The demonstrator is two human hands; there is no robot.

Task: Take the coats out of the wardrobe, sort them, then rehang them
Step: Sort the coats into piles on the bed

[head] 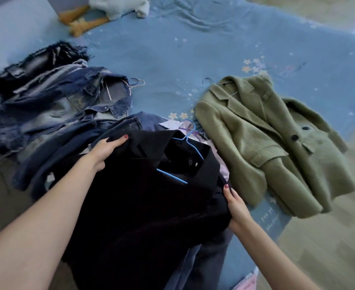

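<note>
Both hands clamp the black velvet coat (143, 206) on its blue wire hanger (185, 143): left hand (105, 151) far-left shoulder, right hand (238, 208) near-right edge.

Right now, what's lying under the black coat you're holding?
Under the black coat, gripped by the left hand and right hand, a lilac garment and dark denim peek out. How many pieces lie beneath is hidden.

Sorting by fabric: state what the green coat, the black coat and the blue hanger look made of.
Green coat: probably wool or a wool blend; matte, fuzzy nap.
Black coat: possibly velvet or brushed cloth; deep, soft, dull surface, weave not visible.
Blue hanger: thin wire, seemingly coated; smooth, evenly coloured.
</note>
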